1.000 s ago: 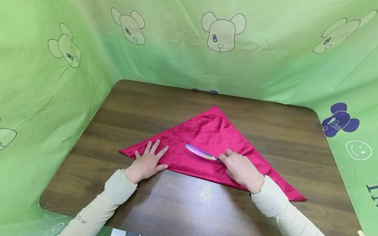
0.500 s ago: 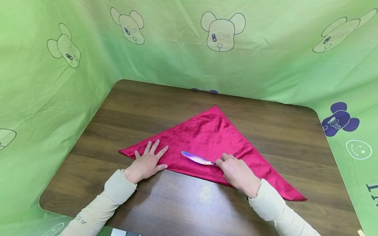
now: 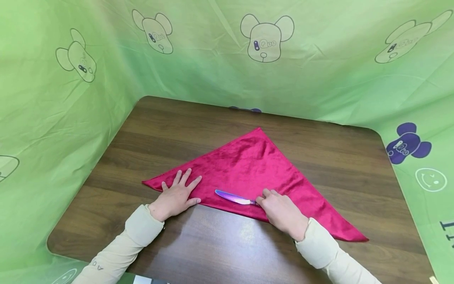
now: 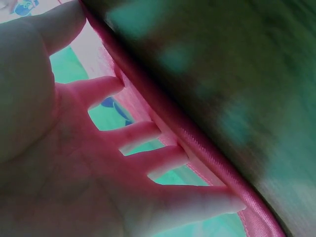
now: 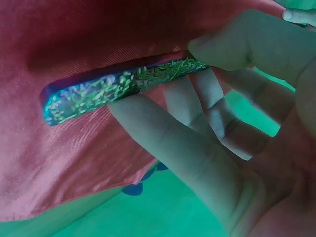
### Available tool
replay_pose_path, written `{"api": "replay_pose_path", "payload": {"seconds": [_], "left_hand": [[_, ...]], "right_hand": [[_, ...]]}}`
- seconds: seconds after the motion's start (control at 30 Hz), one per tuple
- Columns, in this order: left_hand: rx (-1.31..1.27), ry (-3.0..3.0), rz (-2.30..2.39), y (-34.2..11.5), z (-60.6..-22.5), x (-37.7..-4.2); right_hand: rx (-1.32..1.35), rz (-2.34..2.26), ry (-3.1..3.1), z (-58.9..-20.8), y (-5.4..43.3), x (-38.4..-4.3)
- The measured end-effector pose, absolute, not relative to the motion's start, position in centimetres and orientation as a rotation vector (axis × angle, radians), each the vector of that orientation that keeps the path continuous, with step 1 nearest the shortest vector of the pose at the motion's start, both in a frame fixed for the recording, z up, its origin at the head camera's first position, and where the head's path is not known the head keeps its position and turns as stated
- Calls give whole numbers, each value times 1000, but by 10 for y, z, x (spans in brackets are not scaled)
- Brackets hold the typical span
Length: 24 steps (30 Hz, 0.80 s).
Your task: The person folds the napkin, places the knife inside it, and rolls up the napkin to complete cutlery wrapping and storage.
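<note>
Right grip (image 3: 282, 211): clamped on the knife (image 3: 235, 198), its patterned handle (image 5: 94, 96) being pinched between thumb and fingers.
Knife: held over the cloth (image 3: 244, 161), just below the centre of the frame, tip to the left; whether the fabric is touched cannot be told.
Blade (image 3: 228, 195): roughly parallel to the cloth's lower edge; a low, level, unhurried path is advised, as velvety fabric could be rucked by a tilted tip.
Left grip (image 3: 174, 198): laid on the cloth, left of centre, fingers straight and apart; light downward pressure, without dragging, is judged sufficient.
Cloth: spread as a red triangle on the worktop (image 3: 177, 126), creased at right.
</note>
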<state>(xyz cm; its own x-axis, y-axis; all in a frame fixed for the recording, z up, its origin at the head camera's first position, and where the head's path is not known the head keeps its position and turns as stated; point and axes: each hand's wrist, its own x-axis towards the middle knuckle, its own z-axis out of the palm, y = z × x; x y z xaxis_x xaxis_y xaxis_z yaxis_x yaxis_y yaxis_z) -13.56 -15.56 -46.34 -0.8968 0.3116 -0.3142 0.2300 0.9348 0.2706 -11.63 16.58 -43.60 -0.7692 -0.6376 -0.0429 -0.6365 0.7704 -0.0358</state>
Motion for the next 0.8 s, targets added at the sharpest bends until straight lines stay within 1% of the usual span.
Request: {"api": "replay_pose_path", "payload": {"seconds": [0.53, 0.8], "left_hand": [[401, 2745, 323, -156, -465, -136], [400, 2742, 321, -156, -465, -136]], "right_hand": [[-1074, -23, 2927, -445, 168, -110], [-1028, -49, 2918, -447, 168, -107]]}}
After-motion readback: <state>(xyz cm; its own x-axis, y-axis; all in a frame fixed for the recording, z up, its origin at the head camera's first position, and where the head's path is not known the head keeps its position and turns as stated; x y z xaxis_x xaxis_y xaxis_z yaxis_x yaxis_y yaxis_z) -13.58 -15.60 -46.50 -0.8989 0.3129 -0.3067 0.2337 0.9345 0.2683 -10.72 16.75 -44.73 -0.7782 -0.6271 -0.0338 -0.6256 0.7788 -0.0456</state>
